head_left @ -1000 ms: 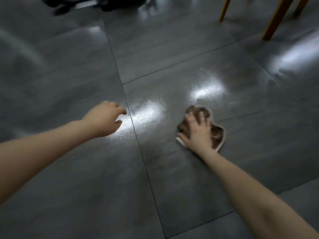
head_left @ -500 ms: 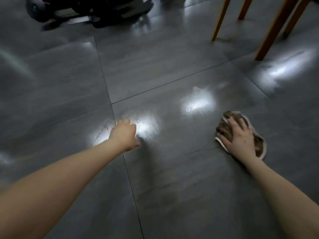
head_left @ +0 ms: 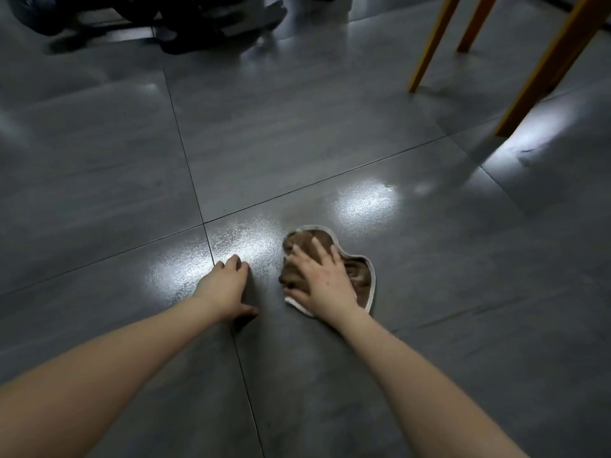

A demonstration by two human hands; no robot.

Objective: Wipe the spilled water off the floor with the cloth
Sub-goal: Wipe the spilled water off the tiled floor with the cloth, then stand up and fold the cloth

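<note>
A brown cloth with a white edge (head_left: 361, 280) lies bunched on the dark grey tiled floor (head_left: 297, 133). My right hand (head_left: 322, 280) presses flat on the cloth with fingers spread. My left hand (head_left: 224, 287) rests on the floor just left of the cloth, on a tile joint, fingers bent down with the tips on the tile. A wet, speckled sheen (head_left: 244, 242) shows on the tile right ahead of both hands, and another bright patch (head_left: 367, 203) lies farther right.
Yellow wooden furniture legs (head_left: 429, 44) stand at the upper right. A dark wheeled base (head_left: 185, 18) sits at the top left. Another shiny patch (head_left: 529, 150) lies by the nearest leg.
My right hand has slid the cloth leftward across the tile, close to my left hand. The left hand has settled onto the floor. The view has tilted up a little.
</note>
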